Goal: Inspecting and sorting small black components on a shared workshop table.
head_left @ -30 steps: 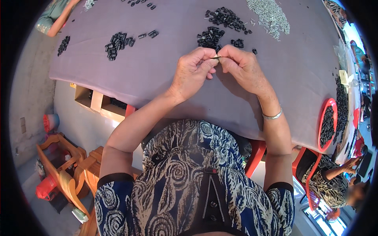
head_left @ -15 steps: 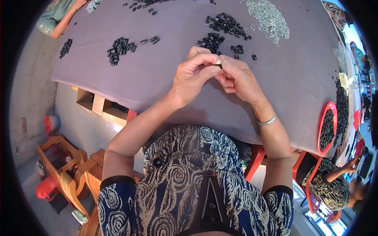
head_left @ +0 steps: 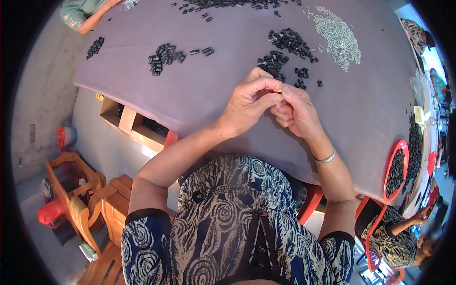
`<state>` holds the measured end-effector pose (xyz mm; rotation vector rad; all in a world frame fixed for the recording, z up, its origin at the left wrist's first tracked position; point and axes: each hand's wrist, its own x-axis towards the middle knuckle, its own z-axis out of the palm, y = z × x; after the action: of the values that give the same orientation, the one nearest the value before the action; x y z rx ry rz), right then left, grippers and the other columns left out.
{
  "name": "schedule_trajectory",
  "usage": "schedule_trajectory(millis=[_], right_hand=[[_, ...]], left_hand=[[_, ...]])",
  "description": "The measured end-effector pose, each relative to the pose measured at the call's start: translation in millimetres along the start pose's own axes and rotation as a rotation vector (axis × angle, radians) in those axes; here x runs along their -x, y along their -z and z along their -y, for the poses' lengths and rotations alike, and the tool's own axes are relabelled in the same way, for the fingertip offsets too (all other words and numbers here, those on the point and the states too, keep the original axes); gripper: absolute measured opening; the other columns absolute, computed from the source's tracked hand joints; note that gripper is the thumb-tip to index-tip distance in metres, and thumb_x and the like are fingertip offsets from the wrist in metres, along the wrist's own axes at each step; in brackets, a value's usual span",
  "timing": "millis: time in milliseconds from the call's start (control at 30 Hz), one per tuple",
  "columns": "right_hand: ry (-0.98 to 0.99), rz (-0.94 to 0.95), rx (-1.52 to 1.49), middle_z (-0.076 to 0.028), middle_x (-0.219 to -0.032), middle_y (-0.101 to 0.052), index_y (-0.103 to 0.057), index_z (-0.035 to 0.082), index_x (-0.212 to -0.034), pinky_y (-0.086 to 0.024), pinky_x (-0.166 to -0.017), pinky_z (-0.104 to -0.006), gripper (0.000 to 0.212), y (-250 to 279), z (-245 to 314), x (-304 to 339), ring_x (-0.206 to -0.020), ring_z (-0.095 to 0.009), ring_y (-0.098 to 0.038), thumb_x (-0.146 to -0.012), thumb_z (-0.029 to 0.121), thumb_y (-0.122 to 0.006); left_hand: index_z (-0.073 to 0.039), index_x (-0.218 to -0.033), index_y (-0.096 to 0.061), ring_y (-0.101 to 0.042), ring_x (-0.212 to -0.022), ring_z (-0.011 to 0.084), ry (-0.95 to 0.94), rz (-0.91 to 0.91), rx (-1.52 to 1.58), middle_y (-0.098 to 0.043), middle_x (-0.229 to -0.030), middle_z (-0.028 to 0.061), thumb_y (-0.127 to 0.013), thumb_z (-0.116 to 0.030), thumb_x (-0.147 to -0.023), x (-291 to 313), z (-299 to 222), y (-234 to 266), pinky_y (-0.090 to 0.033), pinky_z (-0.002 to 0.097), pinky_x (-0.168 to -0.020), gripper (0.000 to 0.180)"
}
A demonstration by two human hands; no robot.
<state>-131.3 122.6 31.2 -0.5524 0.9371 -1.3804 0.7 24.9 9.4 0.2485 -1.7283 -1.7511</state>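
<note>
My left hand and my right hand meet above the grey-covered table, thumbs and forefingers pinched together. Between the fingertips is a small black part, now almost wholly hidden by the fingers. Just beyond my hands lies a heap of small black plastic parts, with a second black heap behind it. A few loose black parts sit to their right. Farther right spreads a pile of small silvery pieces that look like screws or pins.
More black parts lie left on the table. A red-rimmed tray of black pieces stands at the right edge. Open cardboard boxes are below the left edge, near a wooden chair. Another person's arm rests far left.
My view has shifted, so the table and hands appear lower and to the right. The fingers now cover the black part, which showed a pale end between them before.
</note>
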Motion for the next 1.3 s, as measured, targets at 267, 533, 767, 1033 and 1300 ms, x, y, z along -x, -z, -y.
schedule_trajectory(millis=[267, 533, 767, 1033, 1300], right_hand=[[0.274, -0.243, 0.313, 0.009, -0.056, -0.037, -0.053, 0.007, -0.076, -0.020, -0.041, -0.0176, 0.027, 12, 16, 1, -0.047, 0.000, -0.029, -0.094, 0.027, -0.053], [0.534, -0.589, 0.802, 0.010, -0.058, -0.043, -0.058, 0.005, -0.072, -0.030, -0.048, -0.0184, 0.017, 47, 38, 1, -0.054, 0.000, -0.037, -0.088, 0.011, -0.062], [0.442, -0.434, 1.253, -0.001, -0.066, -0.054, -0.062, 0.002, -0.081, -0.041, -0.055, -0.0245, 0.003, 42, 46, 9, -0.059, -0.008, -0.048, -0.078, 0.002, -0.063], [0.425, -0.360, 1.357, -0.005, -0.070, -0.052, -0.063, 0.004, -0.084, -0.043, -0.057, -0.0289, 0.011, 48, 50, 9, -0.060, -0.016, -0.052, -0.076, -0.002, -0.060], [0.524, -0.294, 1.605, -0.006, -0.084, -0.055, -0.062, 0.008, -0.094, -0.048, -0.061, -0.0378, 0.021, 44, 39, 7, -0.071, -0.027, -0.059, -0.076, -0.001, -0.060]], left_hand=[[-0.002, -0.088, -0.063, -0.055, -0.076, 0.0192, -0.116, -0.225, -0.690, -0.052, -0.086, 0.0071, -0.067, -0.001, -0.076, -22, -1, 56, -0.047, 0.0297, -0.067, 0.013], [-0.003, -0.087, -0.065, -0.057, -0.087, 0.0249, -0.061, -0.312, -1.192, -0.055, -0.088, 0.0069, -0.065, -0.004, -0.075, -25, 0, 79, -0.048, 0.0371, -0.073, 0.012], [-0.004, -0.096, -0.064, -0.062, -0.080, 0.0208, 0.008, -0.391, -1.228, -0.055, -0.089, 0.0068, -0.064, -0.005, -0.079, -27, -1, 90, -0.049, 0.0327, -0.069, 0.017], [0.001, -0.095, -0.064, -0.054, -0.068, 0.0074, -0.146, -0.347, -0.704, -0.056, -0.079, 0.0012, -0.068, -0.005, -0.083, -23, 0, 63, -0.046, 0.0228, -0.061, 0.014], [-0.003, -0.073, -0.063, -0.042, -0.044, 0.0008, 0.325, -0.230, -0.048, -0.051, -0.056, -0.0036, -0.063, -0.025, -0.090, -11, -9, 34, -0.033, 0.0177, -0.040, 0.027]])
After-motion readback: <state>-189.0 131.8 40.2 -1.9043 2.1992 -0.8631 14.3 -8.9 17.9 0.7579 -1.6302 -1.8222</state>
